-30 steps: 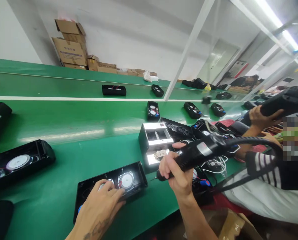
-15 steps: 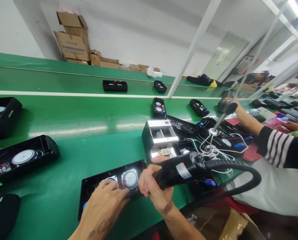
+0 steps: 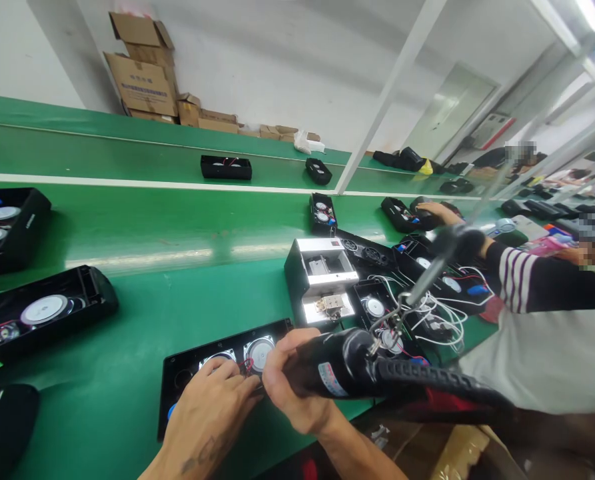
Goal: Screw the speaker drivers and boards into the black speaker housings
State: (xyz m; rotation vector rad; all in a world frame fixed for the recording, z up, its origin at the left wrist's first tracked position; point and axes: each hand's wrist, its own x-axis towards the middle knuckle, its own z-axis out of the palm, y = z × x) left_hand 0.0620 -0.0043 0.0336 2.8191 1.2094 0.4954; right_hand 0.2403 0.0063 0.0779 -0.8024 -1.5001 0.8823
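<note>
Right hand point(image 3: 296, 393) closed round black cylindrical corded screwdriver point(image 3: 341, 363), lower centre, left hand point(image 3: 216, 403) on long black speaker panel point(image 3: 190, 363), its grip unclear

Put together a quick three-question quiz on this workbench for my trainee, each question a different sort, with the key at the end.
1. Multiple choice: what is the right hand gripping?
A) a white cable
B) a black corded tool
C) a roll of tape

2. True or false: the left hand is at the black panel fitted with round speaker units.

3. Short answer: which is nearer to the right hand, the silver-fronted box or the stacked cardboard boxes by the wall?

Key:
1. B
2. True
3. The silver-fronted box
</note>
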